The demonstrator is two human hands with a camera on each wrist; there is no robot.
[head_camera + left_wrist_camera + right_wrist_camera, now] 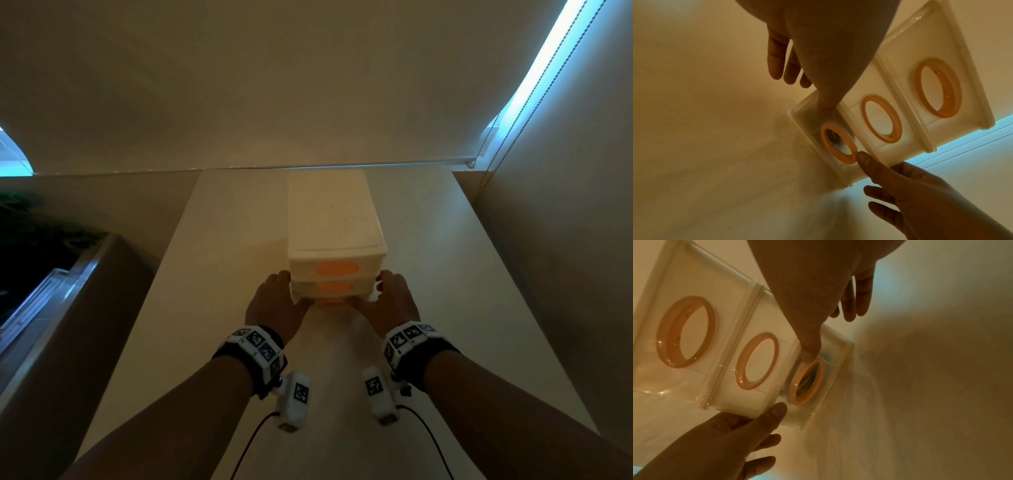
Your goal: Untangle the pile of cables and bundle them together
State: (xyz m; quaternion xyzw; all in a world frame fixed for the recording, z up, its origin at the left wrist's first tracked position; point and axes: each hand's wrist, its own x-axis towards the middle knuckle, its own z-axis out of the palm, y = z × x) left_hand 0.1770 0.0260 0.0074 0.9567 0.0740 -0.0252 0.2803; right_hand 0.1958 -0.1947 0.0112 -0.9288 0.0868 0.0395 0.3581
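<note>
Orange oval handles, three, are fronting three drawers of one cream drawer unit (329, 236) on the table (219, 274). Your left hand (274, 301) and right hand (390, 301) are flanking it, fingers relaxed, thumbs touching the bottom drawer (813, 125). Cables are showing dimly inside.

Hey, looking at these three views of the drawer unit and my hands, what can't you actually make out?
- Cables: none clearly seen; a dark shape behind the bottom drawer's orange ring is unreadable, right wrist view.
- Upper drawers' contents: hidden by the drawer unit walls, head view.
- Left hand and right hand fingertips: hidden behind the unit, head view.
- Dark area at left edge: too dim.
</note>
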